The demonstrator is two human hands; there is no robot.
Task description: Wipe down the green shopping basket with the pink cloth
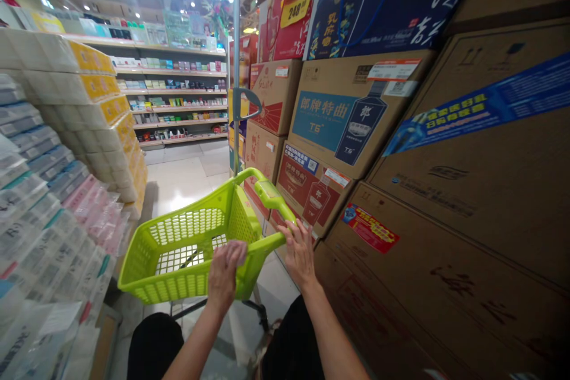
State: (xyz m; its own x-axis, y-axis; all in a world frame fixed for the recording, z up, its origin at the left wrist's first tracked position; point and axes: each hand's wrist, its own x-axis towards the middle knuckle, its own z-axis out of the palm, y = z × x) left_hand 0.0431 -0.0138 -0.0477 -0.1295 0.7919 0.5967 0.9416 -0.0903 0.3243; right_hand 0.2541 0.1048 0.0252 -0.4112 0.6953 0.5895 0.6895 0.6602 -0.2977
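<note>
Sitting beneath right fingers, green cart handle

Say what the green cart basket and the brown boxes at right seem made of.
Green cart basket: probably smooth molded plastic, softly shiny; uniform color and regular lattice holes suggest it. Brown boxes: apparently matte cardboard, judging by brown faces with printed arrows.

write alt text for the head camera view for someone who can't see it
A person pushes up close to a lime-green shopping cart in a shop aisle, right hand on its handle, curled left hand at its near side. Stacked cardboard boxes line the right, wrapped packs the left; stocked shelves stand ahead.
</note>
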